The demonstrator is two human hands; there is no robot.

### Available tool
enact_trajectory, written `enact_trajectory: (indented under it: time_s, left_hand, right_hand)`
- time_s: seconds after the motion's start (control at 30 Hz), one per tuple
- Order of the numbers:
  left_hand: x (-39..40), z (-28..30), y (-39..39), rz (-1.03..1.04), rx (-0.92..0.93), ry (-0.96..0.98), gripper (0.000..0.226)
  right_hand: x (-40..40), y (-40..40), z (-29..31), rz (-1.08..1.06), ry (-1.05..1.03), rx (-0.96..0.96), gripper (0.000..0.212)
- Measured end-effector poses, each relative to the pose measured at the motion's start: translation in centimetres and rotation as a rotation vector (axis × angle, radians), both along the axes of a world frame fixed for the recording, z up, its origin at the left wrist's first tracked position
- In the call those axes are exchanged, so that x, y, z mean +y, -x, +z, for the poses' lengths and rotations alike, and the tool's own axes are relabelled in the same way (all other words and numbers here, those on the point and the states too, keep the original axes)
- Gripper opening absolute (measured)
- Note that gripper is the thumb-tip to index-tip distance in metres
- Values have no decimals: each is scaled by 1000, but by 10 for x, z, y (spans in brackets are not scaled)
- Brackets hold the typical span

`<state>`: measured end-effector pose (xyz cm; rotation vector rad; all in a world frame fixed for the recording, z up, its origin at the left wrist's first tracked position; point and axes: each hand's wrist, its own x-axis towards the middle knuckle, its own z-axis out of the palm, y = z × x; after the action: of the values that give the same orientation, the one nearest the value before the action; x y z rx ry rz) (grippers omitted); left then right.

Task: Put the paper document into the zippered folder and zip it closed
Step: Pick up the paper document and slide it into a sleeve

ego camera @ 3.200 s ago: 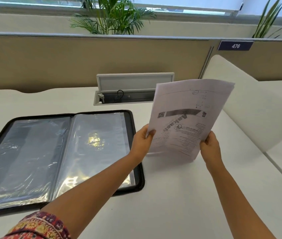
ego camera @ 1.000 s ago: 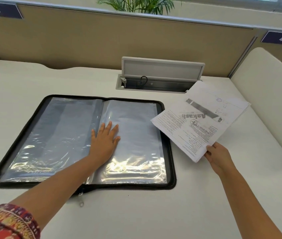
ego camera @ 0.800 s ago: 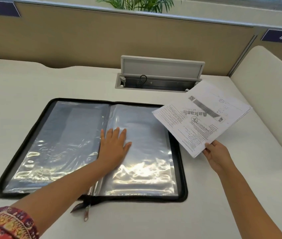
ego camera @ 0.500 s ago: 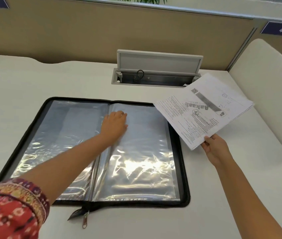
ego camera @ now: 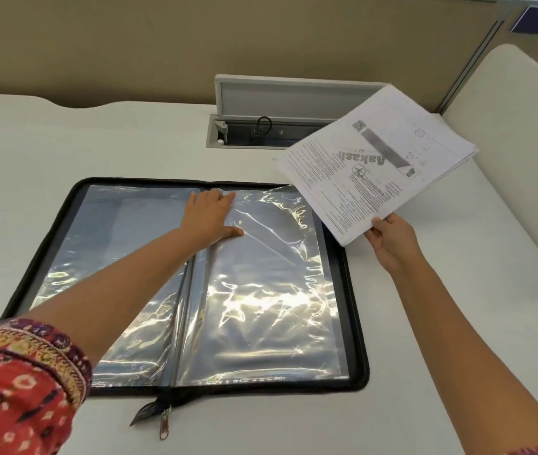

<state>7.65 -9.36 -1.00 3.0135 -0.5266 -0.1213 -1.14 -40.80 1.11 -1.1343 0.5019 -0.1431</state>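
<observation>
The black zippered folder (ego camera: 356, 310) lies open flat on the white desk, its clear plastic sleeves facing up. Its zipper pull (ego camera: 164, 425) hangs off the near edge at the spine. My left hand (ego camera: 210, 213) rests at the top of the spine, fingers on the upper edge of the right-hand sleeve, which is wrinkled and slightly lifted there. My right hand (ego camera: 389, 238) holds a printed paper document (ego camera: 372, 165) of several sheets by its near corner, in the air above the folder's far right corner.
An open cable box (ego camera: 261, 129) with a raised lid sits in the desk behind the folder. A tan partition (ego camera: 195, 44) runs along the back. A cream divider (ego camera: 517, 142) rises on the right. Bare desk (ego camera: 294, 421) lies in front.
My left hand has slid from the middle of the right sleeve up to its top edge near the spine, and the plastic there has wrinkled. The document has stayed in my right hand, shifting slightly.
</observation>
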Motion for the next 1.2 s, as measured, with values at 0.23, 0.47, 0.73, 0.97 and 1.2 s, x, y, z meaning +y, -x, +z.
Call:
enact_trajectory:
  time_s: [0.23, 0.47, 0.73, 0.97, 1.2]
  left_hand:
    - [-6, 0, 2, -67, 38, 35, 63]
    - [-14, 0, 7, -92, 146, 291, 37]
    - [21, 33, -2, 731, 861, 1678, 49]
    - [6, 25, 14, 397, 674, 1142, 30]
    - [0, 40, 21, 247, 426, 1189, 19]
  right_hand:
    - [23, -47, 16, 52, 14, -58, 32]
    - [55, -83, 28, 144, 103, 7, 37]
    - [57, -45, 19, 666, 92, 240, 29]
    - [61, -34, 8, 763, 66, 370, 20]
    - [63, -48, 18, 478, 182, 151, 31]
